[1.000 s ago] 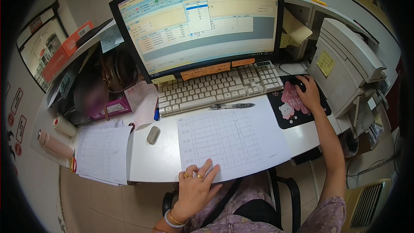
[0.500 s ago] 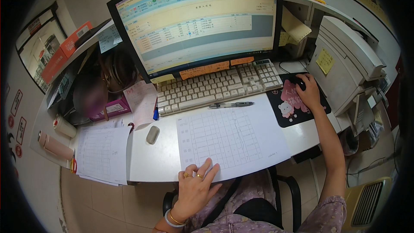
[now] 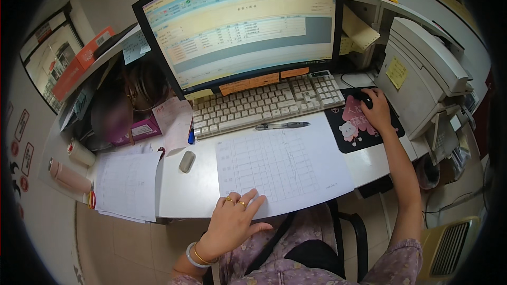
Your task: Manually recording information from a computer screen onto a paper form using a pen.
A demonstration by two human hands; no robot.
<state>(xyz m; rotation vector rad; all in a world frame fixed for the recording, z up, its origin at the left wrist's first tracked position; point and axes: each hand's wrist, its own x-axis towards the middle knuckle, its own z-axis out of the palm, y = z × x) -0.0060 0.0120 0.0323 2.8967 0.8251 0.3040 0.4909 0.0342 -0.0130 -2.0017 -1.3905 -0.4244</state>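
My right hand [image 3: 378, 112] rests over a black computer mouse [image 3: 366, 102], its fingers curved around it on a dark mouse pad [image 3: 350, 133] with a pink cartoon print. At the desk's near edge, my left hand [image 3: 231, 222] holds nothing; its fingertips lie on the lower left border of a printed table sheet [image 3: 332, 171], thumb stretched out to the side. A pen [image 3: 282, 125] lies across the sheet's far edge, just in front of a white keyboard [image 3: 269, 106]. Behind the keyboard, a monitor [image 3: 240, 37] displays a form with a table.
A small grey oval object [image 3: 187, 161] lies left of the sheet. Further left are stacked papers [image 3: 127, 184], a pink bottle [image 3: 68, 177], a white cup [image 3: 80, 154] and a purple box [image 3: 138, 131]. A bulky printer [image 3: 417, 68] stands on the right. Orange notes [image 3: 248, 83] line the monitor's base.
My left hand has shifted slightly left, its fingers closer together and its thumb reaching out. My right hand stays on the mouse. The view has shifted slightly.
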